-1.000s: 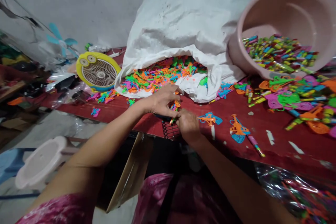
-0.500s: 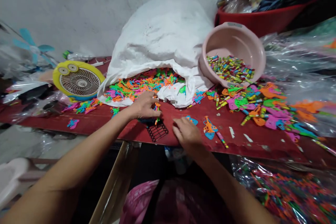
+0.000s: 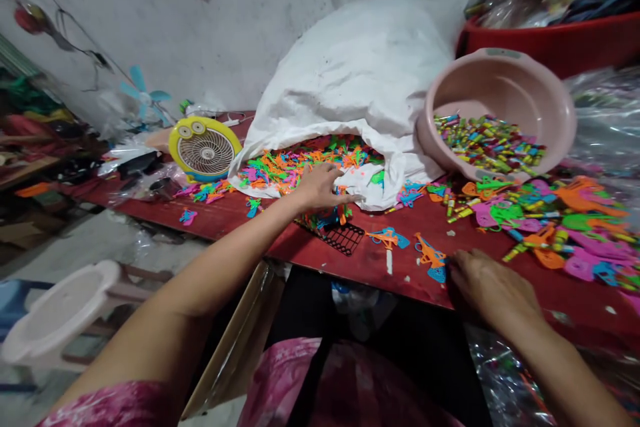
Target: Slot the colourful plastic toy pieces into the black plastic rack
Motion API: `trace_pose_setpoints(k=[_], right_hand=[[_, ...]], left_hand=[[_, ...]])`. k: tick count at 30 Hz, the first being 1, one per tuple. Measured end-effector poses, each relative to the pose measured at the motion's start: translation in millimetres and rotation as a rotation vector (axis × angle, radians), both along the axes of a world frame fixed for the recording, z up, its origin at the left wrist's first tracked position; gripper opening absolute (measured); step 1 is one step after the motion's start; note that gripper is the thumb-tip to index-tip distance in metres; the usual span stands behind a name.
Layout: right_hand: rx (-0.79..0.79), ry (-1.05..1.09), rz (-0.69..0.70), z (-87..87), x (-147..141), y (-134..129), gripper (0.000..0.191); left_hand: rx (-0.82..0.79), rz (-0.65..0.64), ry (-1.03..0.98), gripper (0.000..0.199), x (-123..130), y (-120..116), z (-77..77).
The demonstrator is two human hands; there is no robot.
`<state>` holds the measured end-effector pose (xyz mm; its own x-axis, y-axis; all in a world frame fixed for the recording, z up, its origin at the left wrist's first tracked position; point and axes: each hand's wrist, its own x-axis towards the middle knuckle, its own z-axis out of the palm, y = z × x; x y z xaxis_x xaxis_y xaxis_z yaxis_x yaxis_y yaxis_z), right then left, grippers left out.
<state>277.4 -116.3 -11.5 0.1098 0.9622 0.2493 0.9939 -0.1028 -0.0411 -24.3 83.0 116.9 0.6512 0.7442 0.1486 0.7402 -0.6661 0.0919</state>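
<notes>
My left hand (image 3: pixel 320 188) is in front of the white sack's mouth, above a small black grid basket (image 3: pixel 345 238) that holds small colourful pieces. Its thumb stands apart from the fingers, and nothing shows in its grasp. Lower right, my right hand (image 3: pixel 493 287) rests on the red tabletop with curled fingers; whatever is under the fingertips is hidden. Just left of it lies an orange plastic piece (image 3: pixel 429 252) with a blue mesh piece (image 3: pixel 437 273). Farther left, another orange piece (image 3: pixel 385 236) overlaps a blue one. The white sack (image 3: pixel 350 73) spills many bright plastic pieces (image 3: pixel 280 170).
A pink basin (image 3: pixel 555 100) of striped little tubes (image 3: pixel 490 147) leans at the right, beside a heap of coloured pieces (image 3: pixel 575 233). A yellow fan (image 3: pixel 207 150) stands left of the sack. A pale stool (image 3: pixel 70 307) is at lower left.
My right hand has moved right, over where a pink striped tube lay. An orange piece now lies on the left blue one. My left hand has lifted off the basket and opened; the view has shifted left.
</notes>
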Motion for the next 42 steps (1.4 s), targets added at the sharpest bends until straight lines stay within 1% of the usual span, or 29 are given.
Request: trace_pose_setpoints(k=[2,3,4,6,9,11,13,14,15,16,17,18,19,21,22,23,25,27,31,33,35,39,42], right_hand=[[0.004,0.050,-0.001,-0.4,5,5,0.018],[0.004,0.085,-0.001,0.3,8,7,0.016],[0.007,0.127,0.000,1.9,12,8,0.014],[0.037,0.229,-0.002,7.7,19,9,0.012],[0.108,0.465,-0.038,21.4,14,9,0.014],[0.135,0.708,-0.063,29.9,-4,12,0.022],[0.164,0.991,-0.060,34.8,-31,17,0.033],[0.173,1.109,-0.046,35.4,-47,21,0.036],[0.187,1.199,-0.051,34.8,-62,24,0.038],[0.194,1.269,-0.053,33.1,-77,28,0.038],[0.188,1.335,-0.054,30.4,-91,32,0.039],[0.187,1.390,-0.049,27.1,-102,36,0.039],[0.187,1.408,-0.042,23.3,-111,39,0.038],[0.213,1.327,-0.028,16.0,-123,43,0.034],[0.238,1.241,-0.017,13.1,-127,45,0.031],[0.263,1.143,-0.006,11.0,-130,46,0.027],[0.281,0.967,0.024,9.4,-133,46,0.021],[0.261,0.857,0.057,10.7,-136,45,0.018],[0.252,0.768,0.143,15.2,-140,42,0.019],[0.241,0.777,0.181,16.0,-139,42,0.017],[0.239,0.807,0.183,15.8,-137,42,0.017],[0.278,0.882,0.099,13.9,-141,44,0.022],[0.271,0.987,0.077,10.6,-149,45,0.022]], left_hand=[[-0.090,-0.206,0.032,0.066,-9,9,2.1],[-0.117,-0.269,0.042,0.065,-13,13,2.2],[-0.125,-0.292,0.046,0.063,-15,16,1.6],[-0.092,-0.248,0.043,0.056,-15,16,-1.7],[-0.013,-0.100,0.041,0.037,-6,6,-10.7],[0.015,0.055,-0.006,0.030,5,-5,-17.0],[0.012,0.199,-0.085,0.032,14,-17,-20.7],[0.018,0.241,-0.126,0.034,18,-22,-20.9],[0.039,0.254,-0.165,0.037,21,-26,-19.8],[0.073,0.232,-0.195,0.041,22,-28,-17.5],[0.107,0.171,-0.209,0.045,23,-28,-14.4],[0.124,0.069,-0.204,0.047,22,-26,-10.9],[0.107,-0.064,-0.176,0.047,21,-24,-7.4],[-0.012,-0.336,-0.071,0.040,19,-16,-2.4],[-0.076,-0.428,-0.021,0.036,18,-13,-1.2],[-0.120,-0.474,0.015,0.033,18,-10,-1.0],[-0.145,-0.474,0.040,0.033,19,-8,-2.4],[-0.149,-0.437,0.027,0.034,20,-8,-4.4],[-0.185,-0.412,0.045,0.042,21,-10,-4.1],[-0.186,-0.426,0.060,0.041,20,-10,-2.4],[-0.177,-0.422,0.059,0.040,19,-10,-1.0],[-0.167,-0.398,0.062,0.040,20,-10,-0.8],[-0.192,-0.399,0.060,0.039,22,-10,-1.6]])
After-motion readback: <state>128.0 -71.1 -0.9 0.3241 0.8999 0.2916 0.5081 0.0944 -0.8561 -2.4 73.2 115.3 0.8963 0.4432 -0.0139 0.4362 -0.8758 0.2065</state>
